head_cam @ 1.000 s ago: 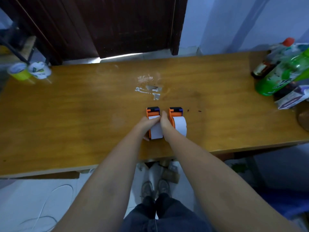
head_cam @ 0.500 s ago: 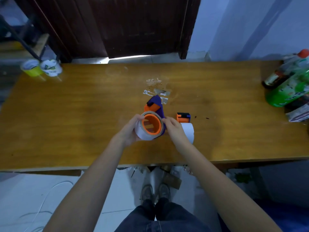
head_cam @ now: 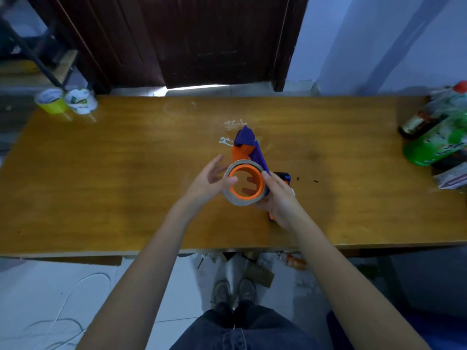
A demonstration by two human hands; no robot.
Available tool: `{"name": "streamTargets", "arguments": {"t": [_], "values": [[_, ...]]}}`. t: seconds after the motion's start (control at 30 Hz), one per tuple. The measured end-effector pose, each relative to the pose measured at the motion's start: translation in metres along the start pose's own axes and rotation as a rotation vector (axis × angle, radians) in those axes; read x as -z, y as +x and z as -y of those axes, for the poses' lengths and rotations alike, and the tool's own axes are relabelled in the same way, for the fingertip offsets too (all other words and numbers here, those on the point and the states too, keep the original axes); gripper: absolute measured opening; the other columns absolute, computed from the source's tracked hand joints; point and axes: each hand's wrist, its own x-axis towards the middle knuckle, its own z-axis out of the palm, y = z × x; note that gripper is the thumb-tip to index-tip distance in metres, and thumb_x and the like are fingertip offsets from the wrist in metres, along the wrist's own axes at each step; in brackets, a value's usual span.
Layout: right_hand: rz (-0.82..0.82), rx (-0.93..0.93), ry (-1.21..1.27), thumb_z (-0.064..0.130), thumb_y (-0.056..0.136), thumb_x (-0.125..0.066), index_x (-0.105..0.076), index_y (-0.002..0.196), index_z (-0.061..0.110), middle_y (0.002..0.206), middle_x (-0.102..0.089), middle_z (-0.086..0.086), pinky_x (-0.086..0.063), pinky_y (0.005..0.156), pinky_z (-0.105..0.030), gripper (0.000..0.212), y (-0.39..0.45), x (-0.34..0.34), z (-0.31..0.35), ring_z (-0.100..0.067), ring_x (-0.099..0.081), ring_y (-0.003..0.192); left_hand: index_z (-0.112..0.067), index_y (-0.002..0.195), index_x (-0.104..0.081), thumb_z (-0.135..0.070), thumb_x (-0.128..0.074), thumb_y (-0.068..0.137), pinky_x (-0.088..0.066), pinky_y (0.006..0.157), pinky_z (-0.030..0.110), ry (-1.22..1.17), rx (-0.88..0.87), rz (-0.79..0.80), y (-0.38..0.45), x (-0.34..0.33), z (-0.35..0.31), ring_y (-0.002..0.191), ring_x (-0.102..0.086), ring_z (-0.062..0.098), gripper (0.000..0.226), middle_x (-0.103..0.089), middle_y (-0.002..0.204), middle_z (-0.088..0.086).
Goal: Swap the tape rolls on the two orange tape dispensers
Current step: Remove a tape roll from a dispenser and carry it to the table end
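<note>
One orange and purple tape dispenser (head_cam: 244,150) is lifted above the wooden table (head_cam: 126,173), turned on its side so its orange hub faces me. A pale tape roll (head_cam: 233,197) sits around that hub. My right hand (head_cam: 280,200) grips the dispenser from the right and below. My left hand (head_cam: 209,181) touches the roll's left edge with thumb and fingers spread. The second dispenser (head_cam: 284,176) stays on the table behind my right hand, mostly hidden.
Two small cups (head_cam: 67,101) stand at the table's far left corner. Bottles and a green packet (head_cam: 439,137) crowd the right end. White residue (head_cam: 232,125) marks the table beyond the dispensers. A dark door is behind the table.
The left dispenser was lifted off the table and turned sideways. My right hand shifted to hold it from below, and my left hand opened against the roll.
</note>
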Motion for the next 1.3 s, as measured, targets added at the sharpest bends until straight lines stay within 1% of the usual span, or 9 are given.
{"name": "streamTargets", "arguments": {"t": [0.1,0.2,0.3,0.4,0.5,0.63,1.1,1.2,1.3], "values": [[-0.029,-0.003,0.032,0.033,0.092,-0.051,-0.054,0.126,0.018,0.113,-0.065,-0.003,-0.055,0.087,-0.047,0.036,-0.002,0.002,-0.002,-0.024,-0.064,0.103,-0.032,0.149,-0.008,-0.037,-0.085,0.059,-0.032,0.107,0.027,0.425,-0.205,0.005,-0.012,0.002,0.003,0.137,-0.028,0.006,0.119,-0.020,0.154,-0.010],[-0.055,0.016,0.029,0.032,0.089,-0.057,-0.048,0.131,0.019,0.120,-0.063,-0.005,-0.053,0.090,-0.051,0.046,-0.002,-0.001,-0.004,-0.025,-0.063,0.108,-0.035,0.149,-0.001,-0.047,-0.087,0.049,-0.018,0.113,0.029,0.641,-0.308,-0.031,-0.018,-0.002,0.010,0.143,-0.015,0.007,0.132,-0.015,0.158,-0.009],[-0.051,0.029,-0.008,0.035,0.086,-0.060,-0.048,0.133,0.020,0.125,-0.061,-0.006,-0.053,0.089,-0.051,0.050,-0.002,-0.006,-0.006,-0.024,-0.062,0.111,-0.033,0.147,-0.008,-0.040,-0.090,0.048,-0.025,0.112,0.025,0.542,-0.354,-0.058,-0.013,-0.008,0.018,0.137,-0.025,0.002,0.128,-0.027,0.149,-0.014],[-0.057,0.025,-0.008,0.034,0.087,-0.060,-0.050,0.130,0.022,0.125,-0.061,-0.005,-0.054,0.089,-0.049,0.046,0.000,-0.008,-0.005,-0.022,-0.062,0.111,-0.035,0.136,-0.026,-0.033,-0.091,0.050,-0.035,0.107,0.025,0.474,-0.403,-0.081,-0.011,-0.011,0.022,0.126,-0.040,0.001,0.107,-0.041,0.132,-0.015],[-0.052,-0.002,0.006,0.035,0.087,-0.059,-0.050,0.129,0.023,0.124,-0.061,-0.005,-0.057,0.082,-0.044,0.044,0.001,-0.007,-0.007,-0.022,-0.061,0.112,-0.034,0.129,-0.035,-0.028,-0.091,0.052,-0.036,0.099,0.012,0.435,-0.461,-0.072,-0.012,-0.009,0.022,0.119,-0.044,-0.009,0.095,-0.047,0.125,-0.021],[-0.030,-0.045,0.061,0.038,0.089,-0.056,-0.048,0.132,0.020,0.124,-0.061,-0.006,-0.057,0.068,-0.035,0.047,0.003,-0.008,-0.013,-0.023,-0.062,0.110,-0.027,0.131,-0.037,-0.024,-0.090,0.054,-0.034,0.097,0.007,0.412,-0.468,-0.049,-0.014,-0.006,0.020,0.120,-0.043,-0.010,0.094,-0.047,0.126,-0.021],[0.037,0.010,0.131,0.068,0.059,-0.068,-0.043,0.136,0.018,0.126,-0.059,-0.009,-0.056,0.068,-0.034,0.095,0.002,-0.012,-0.024,-0.027,-0.060,0.112,-0.018,0.134,-0.039,-0.018,-0.090,0.056,-0.035,0.098,0.010,0.347,-0.484,0.019,-0.021,-0.002,0.009,0.121,-0.047,-0.004,0.093,-0.051,0.128,-0.011],[0.078,0.010,0.190,0.062,0.069,-0.065,-0.043,0.137,0.018,0.132,-0.056,-0.012,-0.058,0.065,-0.033,0.084,0.001,-0.013,-0.025,-0.030,-0.055,0.119,-0.016,0.134,-0.038,-0.015,-0.088,0.057,-0.035,0.098,0.010,0.322,-0.500,0.043,-0.022,-0.001,0.006,0.121,-0.047,-0.003,0.092,-0.051,0.128,-0.011],[0.106,0.007,0.248,0.052,0.079,-0.056,-0.043,0.137,0.016,0.136,-0.051,-0.015,-0.058,0.071,-0.034,0.069,-0.002,-0.014,-0.024,-0.032,-0.051,0.123,-0.014,0.137,-0.036,-0.016,-0.089,0.057,-0.037,0.102,0.019,0.285,-0.501,0.084,-0.021,0.003,0.005,0.124,-0.048,0.007,0.096,-0.051,0.130,-0.006]]}}
